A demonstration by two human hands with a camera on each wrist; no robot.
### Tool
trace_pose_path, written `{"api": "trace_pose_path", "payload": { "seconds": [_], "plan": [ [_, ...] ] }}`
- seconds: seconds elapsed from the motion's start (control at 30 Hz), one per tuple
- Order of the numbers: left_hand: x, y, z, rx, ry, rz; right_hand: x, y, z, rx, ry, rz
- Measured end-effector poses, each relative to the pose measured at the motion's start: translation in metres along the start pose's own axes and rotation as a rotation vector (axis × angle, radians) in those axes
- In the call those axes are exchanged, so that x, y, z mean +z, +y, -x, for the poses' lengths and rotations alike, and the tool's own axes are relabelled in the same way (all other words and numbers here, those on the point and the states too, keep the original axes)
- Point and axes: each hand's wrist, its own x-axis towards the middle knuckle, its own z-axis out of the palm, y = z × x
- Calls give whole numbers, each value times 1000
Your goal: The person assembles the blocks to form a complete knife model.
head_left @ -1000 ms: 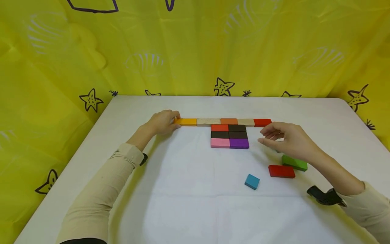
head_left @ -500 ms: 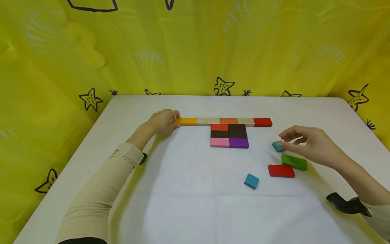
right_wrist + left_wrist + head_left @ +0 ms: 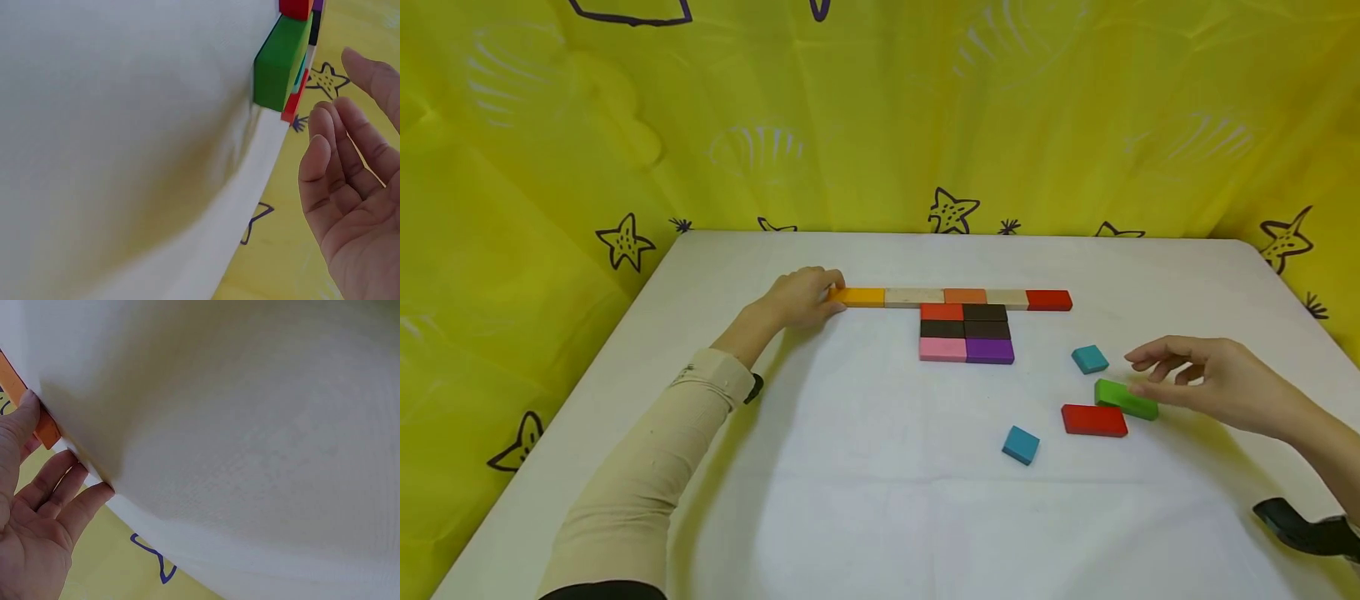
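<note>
My left hand pinches the left end of a yellow-orange wooden block between thumb and forefinger; the left wrist view shows its orange end there. That block begins a straight row, followed by a pale block, an orange one, another pale one and a red one. Empty, with loosely bent fingers, my right hand hovers by the green block, its thumb overlapping it in the head view. In the right wrist view that hand is apart from the green block.
Below the row, several small blocks form a patch, including a pink one and a purple one. A loose red block and two blue blocks, one upper and one lower, lie on the white tabletop.
My right hand has moved right and toward the near side, away from the row's red end, uncovering the upper blue block. The left hand stays at the row's left end.
</note>
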Motion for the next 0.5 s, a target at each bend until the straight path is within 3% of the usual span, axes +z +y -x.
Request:
{"api": "trace_pose_path", "payload": {
  "seconds": [0.5],
  "plan": [
    [-2,3,1,-3,-15,-5,0,18,15,29,-88,-67]
  ]
}}
